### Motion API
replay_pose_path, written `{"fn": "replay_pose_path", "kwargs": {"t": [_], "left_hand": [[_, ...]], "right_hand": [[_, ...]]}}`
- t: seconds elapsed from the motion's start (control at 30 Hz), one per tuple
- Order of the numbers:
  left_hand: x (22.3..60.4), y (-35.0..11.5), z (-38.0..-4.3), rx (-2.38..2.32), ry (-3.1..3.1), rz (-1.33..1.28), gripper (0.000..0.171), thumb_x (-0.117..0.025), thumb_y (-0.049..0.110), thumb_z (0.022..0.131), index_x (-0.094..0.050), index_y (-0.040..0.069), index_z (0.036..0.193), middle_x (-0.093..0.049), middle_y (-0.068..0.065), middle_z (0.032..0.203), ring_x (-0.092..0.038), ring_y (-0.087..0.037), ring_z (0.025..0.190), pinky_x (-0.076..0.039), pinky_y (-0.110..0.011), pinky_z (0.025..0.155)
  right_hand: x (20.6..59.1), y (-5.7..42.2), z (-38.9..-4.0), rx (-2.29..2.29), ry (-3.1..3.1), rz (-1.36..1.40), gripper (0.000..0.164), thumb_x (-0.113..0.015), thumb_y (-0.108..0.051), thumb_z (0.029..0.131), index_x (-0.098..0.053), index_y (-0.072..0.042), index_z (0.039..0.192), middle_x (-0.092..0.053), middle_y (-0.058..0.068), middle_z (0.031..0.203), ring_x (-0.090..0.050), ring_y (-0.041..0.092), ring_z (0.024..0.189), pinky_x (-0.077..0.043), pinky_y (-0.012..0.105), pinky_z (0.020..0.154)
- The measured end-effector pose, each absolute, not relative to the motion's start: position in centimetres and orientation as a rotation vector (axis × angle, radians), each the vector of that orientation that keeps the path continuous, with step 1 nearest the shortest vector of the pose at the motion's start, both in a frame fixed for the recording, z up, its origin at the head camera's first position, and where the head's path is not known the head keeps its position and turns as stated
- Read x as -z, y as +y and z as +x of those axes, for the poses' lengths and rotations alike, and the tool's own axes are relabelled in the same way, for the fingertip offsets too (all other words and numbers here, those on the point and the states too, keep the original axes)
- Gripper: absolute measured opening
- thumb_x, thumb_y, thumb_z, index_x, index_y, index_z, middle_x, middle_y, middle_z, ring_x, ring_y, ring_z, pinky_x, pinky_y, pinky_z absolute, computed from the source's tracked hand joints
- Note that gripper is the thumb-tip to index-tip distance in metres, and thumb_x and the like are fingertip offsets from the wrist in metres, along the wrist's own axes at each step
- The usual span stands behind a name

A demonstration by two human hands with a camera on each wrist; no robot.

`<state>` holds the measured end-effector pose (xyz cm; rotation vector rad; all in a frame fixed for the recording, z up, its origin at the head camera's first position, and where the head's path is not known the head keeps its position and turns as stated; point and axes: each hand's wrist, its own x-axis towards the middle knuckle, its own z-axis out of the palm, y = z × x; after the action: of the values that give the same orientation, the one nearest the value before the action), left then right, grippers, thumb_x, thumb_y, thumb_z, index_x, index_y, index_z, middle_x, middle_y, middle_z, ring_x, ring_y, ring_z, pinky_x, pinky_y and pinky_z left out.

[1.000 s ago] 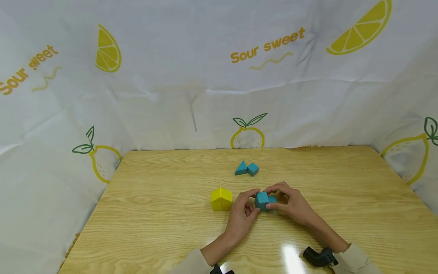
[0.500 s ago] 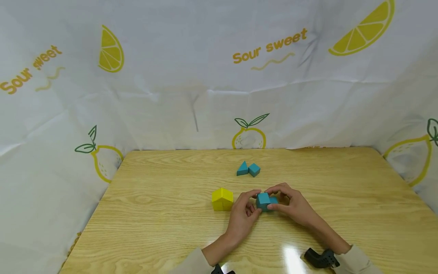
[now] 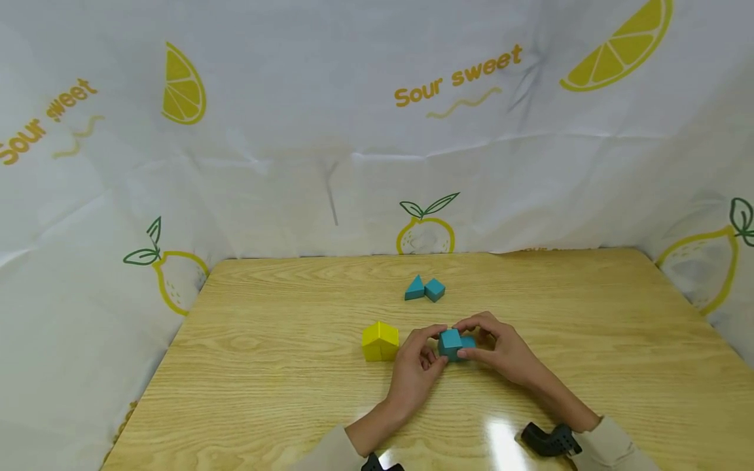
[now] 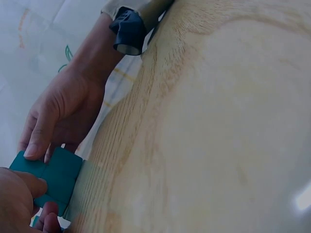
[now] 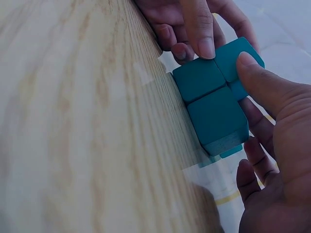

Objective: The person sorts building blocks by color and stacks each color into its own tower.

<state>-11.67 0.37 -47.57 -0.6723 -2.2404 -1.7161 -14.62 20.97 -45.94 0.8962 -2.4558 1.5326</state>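
Teal cubes stand together in a small cluster, with an upper cube (image 3: 451, 338) on the left part and a lower cube (image 3: 468, 342) to its right. My left hand (image 3: 414, 369) holds the cluster's left side between thumb and fingers. From the right, my right hand (image 3: 508, 352) pinches the upper cube, thumb in front and fingers behind. The right wrist view shows two bottom cubes (image 5: 217, 118) side by side on the table and the upper cube (image 5: 239, 59) over one of them. More teal shows behind, partly hidden.
A yellow block house (image 3: 379, 341) stands just left of my left hand. Farther back, a teal triangular block (image 3: 415, 288) and a teal cube (image 3: 434, 290) lie close together. A printed white cloth (image 3: 294, 131) hangs behind the wooden table (image 3: 265, 379).
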Motion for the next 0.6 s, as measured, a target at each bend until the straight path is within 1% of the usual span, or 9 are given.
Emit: {"fn": "replay_pose_path", "kwargs": {"t": [0.17,0.27,0.33,0.5,0.6], "left_hand": [[47.07,0.47,-11.52,1.731,-2.215,-0.678,0.049,-0.069,-0.015,0.078,-0.058,0.003,0.122,-0.058,-0.017,0.108,-0.053,-0.027,0.063,-0.043,-0.019,0.054],[46.86,0.49,-11.45,1.739,-2.211,-0.677,0.048,-0.068,-0.017,0.078,-0.057,0.001,0.122,-0.057,-0.019,0.107,-0.053,-0.029,0.062,-0.043,-0.019,0.054],[46.88,0.48,-11.44,1.736,-2.221,-0.670,0.048,-0.069,-0.015,0.079,-0.058,0.003,0.122,-0.058,-0.017,0.107,-0.053,-0.026,0.063,-0.043,-0.018,0.054],[47.39,0.38,-11.59,1.728,-2.248,-0.658,0.050,-0.070,-0.008,0.082,-0.058,0.013,0.125,-0.058,-0.007,0.109,-0.051,-0.013,0.065,-0.044,-0.017,0.056],[47.62,0.30,-11.72,1.726,-2.240,-0.663,0.051,-0.070,-0.008,0.082,-0.058,0.014,0.126,-0.058,-0.005,0.109,-0.050,-0.009,0.066,-0.045,-0.018,0.057]], "right_hand": [[45.94,21.04,-14.66,-1.526,-2.455,0.906,0.040,-0.076,-0.004,0.080,-0.062,-0.014,0.116,-0.059,0.002,0.107,-0.050,0.016,0.089,-0.041,0.032,0.069],[46.01,21.11,-14.71,-1.533,-2.455,0.908,0.039,-0.075,-0.004,0.081,-0.063,-0.015,0.116,-0.058,0.001,0.106,-0.050,0.015,0.089,-0.040,0.032,0.069],[46.05,21.14,-14.72,-1.536,-2.456,0.908,0.039,-0.075,-0.005,0.081,-0.063,-0.015,0.116,-0.058,0.002,0.106,-0.050,0.015,0.090,-0.040,0.032,0.069],[45.95,21.14,-14.66,-1.557,-2.456,0.908,0.042,-0.075,-0.004,0.081,-0.061,-0.012,0.120,-0.059,0.005,0.107,-0.051,0.018,0.092,-0.042,0.032,0.071],[45.78,21.10,-14.70,-1.591,-2.454,0.908,0.046,-0.073,-0.001,0.082,-0.058,-0.009,0.125,-0.058,0.008,0.109,-0.054,0.022,0.096,-0.044,0.031,0.074]]}}
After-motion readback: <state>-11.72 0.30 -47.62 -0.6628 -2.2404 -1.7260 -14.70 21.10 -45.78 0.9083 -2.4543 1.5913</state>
